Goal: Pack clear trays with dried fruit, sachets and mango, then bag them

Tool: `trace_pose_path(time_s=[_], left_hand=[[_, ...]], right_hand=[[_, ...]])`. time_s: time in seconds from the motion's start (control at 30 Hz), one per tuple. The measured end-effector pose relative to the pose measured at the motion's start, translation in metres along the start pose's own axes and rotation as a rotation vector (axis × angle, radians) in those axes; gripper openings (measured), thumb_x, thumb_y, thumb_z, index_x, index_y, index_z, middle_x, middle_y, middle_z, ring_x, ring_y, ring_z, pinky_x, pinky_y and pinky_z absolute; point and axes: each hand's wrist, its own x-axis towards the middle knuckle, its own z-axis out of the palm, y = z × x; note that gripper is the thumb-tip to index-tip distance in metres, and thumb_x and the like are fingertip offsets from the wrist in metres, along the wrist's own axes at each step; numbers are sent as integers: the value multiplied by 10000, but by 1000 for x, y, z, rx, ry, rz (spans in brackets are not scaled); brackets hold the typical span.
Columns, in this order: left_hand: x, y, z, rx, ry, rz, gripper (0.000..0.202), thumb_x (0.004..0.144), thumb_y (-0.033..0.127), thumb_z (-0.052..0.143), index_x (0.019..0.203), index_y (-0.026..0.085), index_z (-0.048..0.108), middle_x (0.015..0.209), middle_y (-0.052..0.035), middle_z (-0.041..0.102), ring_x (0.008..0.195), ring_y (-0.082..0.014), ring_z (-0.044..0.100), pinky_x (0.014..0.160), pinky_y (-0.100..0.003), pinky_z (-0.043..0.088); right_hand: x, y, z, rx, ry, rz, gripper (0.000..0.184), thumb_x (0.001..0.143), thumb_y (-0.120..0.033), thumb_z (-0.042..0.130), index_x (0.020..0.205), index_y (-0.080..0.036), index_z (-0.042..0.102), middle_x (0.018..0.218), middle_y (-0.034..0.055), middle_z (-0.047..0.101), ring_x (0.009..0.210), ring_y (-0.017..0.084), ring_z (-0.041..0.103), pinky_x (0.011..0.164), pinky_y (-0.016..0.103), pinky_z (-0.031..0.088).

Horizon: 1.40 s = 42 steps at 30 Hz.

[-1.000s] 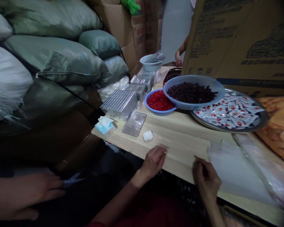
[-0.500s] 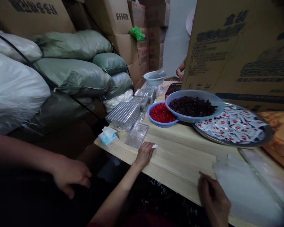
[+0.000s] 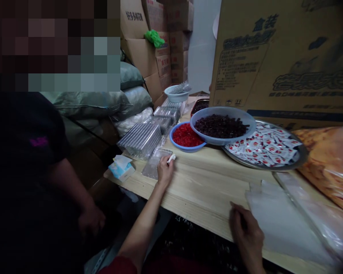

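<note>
My left hand (image 3: 164, 171) is closed on a crumpled white tissue (image 3: 172, 158), just above the wooden table (image 3: 200, 182). Beside that hand lies a flat clear plastic tray (image 3: 153, 164), partly hidden by it. A tissue box (image 3: 121, 168) stands left of the tray. My right hand (image 3: 248, 230) is near the table's front edge with its fingers curled in; nothing shows in it. White translucent sheets (image 3: 282, 220) lie to its right.
Behind are stacked clear trays (image 3: 141, 139), a blue bowl of red bits (image 3: 188, 136), a bowl of dark pieces (image 3: 221, 127) and a metal tray of sachets (image 3: 270, 146). A large carton (image 3: 274, 68) stands at the right. A person in dark clothing (image 3: 25, 171) stands at left.
My left hand has lifted slightly and turned, still holding the tissue. The person at left has come further into view, their arm lowered. The whole view has shifted a little.
</note>
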Motion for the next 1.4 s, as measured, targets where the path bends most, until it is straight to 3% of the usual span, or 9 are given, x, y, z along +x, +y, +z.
trace_pose_path(time_s=[0.2, 0.43, 0.67, 0.83, 0.97, 1.1, 1.17, 1.3, 1.4], left_hand=[[35, -6, 18, 56, 110, -102, 42, 856, 236, 606, 854, 199, 587, 848, -38, 628, 786, -187, 581, 785, -316, 463], [67, -14, 43, 106, 97, -162, 126, 758, 156, 576, 868, 207, 540, 846, -51, 592, 847, -238, 577, 863, -375, 471], [106, -20, 53, 116, 63, -177, 237, 758, 120, 530, 991, 159, 554, 989, -120, 620, 1006, -263, 577, 1004, -446, 440], [120, -10, 55, 82, -32, -116, 311, 757, 116, 532, 1062, 134, 590, 1053, -165, 628, 1111, -304, 565, 1065, -522, 407], [89, -1, 37, 62, -108, -29, 243, 750, 115, 551, 976, 139, 639, 1012, -163, 645, 1062, -308, 612, 1027, -509, 457], [31, 4, -2, 48, -209, 75, 171, 858, 210, 572, 991, 185, 678, 1021, -100, 688, 958, -233, 654, 923, -391, 530], [14, 8, -23, 44, -180, 129, 190, 924, 248, 532, 1046, 201, 670, 1038, -85, 690, 954, -214, 651, 896, -362, 533], [29, 15, -53, 169, 113, 172, 295, 934, 287, 557, 1205, 177, 598, 1184, -148, 616, 1158, -285, 574, 1032, -440, 462], [62, 11, -61, 234, 134, 124, 455, 847, 289, 676, 1261, 150, 548, 1256, -188, 574, 1235, -340, 524, 1084, -499, 410]], right_hand=[[1, -2, 1, -10, 8, -50, 262, 956, -362, 611, 1140, -201, 704, 1122, 89, 726, 1005, 237, 671, 911, 371, 502], [0, -2, 3, -4, 27, -109, 201, 970, -252, 581, 1140, -204, 680, 1123, 82, 718, 1031, 218, 661, 927, 381, 518], [5, -15, -1, -19, 4, -71, 218, 989, -258, 525, 1128, -202, 684, 1117, 90, 714, 1039, 223, 651, 906, 390, 523], [4, -12, 1, -35, 1, -58, 221, 992, -252, 518, 1128, -203, 685, 1121, 88, 714, 1037, 217, 656, 915, 390, 519], [1, -5, 4, -13, 13, -54, 228, 987, -300, 548, 1134, -199, 690, 1145, 96, 711, 1057, 227, 653, 927, 383, 519], [-1, -2, 1, -3, -6, -11, 288, 969, -390, 585, 1140, -191, 704, 1166, 98, 712, 1062, 239, 651, 942, 371, 502], [-1, -3, 0, 3, -19, 12, 318, 958, -425, 598, 1145, -193, 709, 1166, 96, 716, 1050, 242, 655, 930, 361, 498], [0, -4, -2, 5, -26, 1, 326, 941, -444, 623, 1120, -189, 719, 1132, 95, 729, 1012, 242, 667, 912, 352, 500], [2, -7, -3, 1, -29, -15, 318, 949, -430, 612, 1112, -179, 721, 1125, 102, 732, 1009, 244, 670, 914, 359, 500]])
